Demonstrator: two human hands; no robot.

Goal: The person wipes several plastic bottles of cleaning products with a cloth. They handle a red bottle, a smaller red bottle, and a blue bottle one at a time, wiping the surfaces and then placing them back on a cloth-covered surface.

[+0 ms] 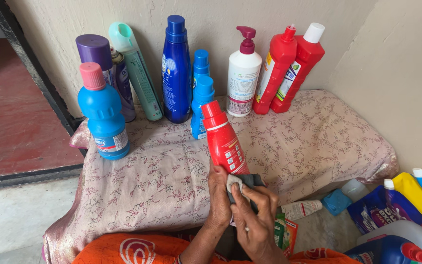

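Orange garment [137, 249] w/ a white ring print fills the bottom edge, closest to the cam. Just above it, both hands meet at frame centre-bottom.

Left hand [219, 198]: wrapped around the lower body of a red bottle [223, 139] w/ red cap, holding it tilted, cap pointing up-left, base down at the hands. Grip closed firm on the bottle.

Right hand [252, 217]: fingers curled over a dark grey cloth [247, 182], pressing it against the bottle's base. Small white patch shows btwn thumb and cloth; can't tell what it is. Ring on one finger.

Bottle is held above the front part of a low surface covered w/ a pink floral cloth [318, 142], not resting on it.

Back row along the wall, L to R: light-blue bottle w/ pink cap [102, 120] standing fwd of the rest, purple-capped bottle [98, 56], mint-green spray can [137, 73] leaning, tall dark-blue bottle [176, 71], two small blue bottles [201, 100] one behind the other, white pump bottle [243, 78], two red bottles [289, 68] leaning on each other.

Floor at right: yellow bottle [418, 193], white jug [401, 234], small white tube [301, 209] lying flat, blue pouch [374, 208].
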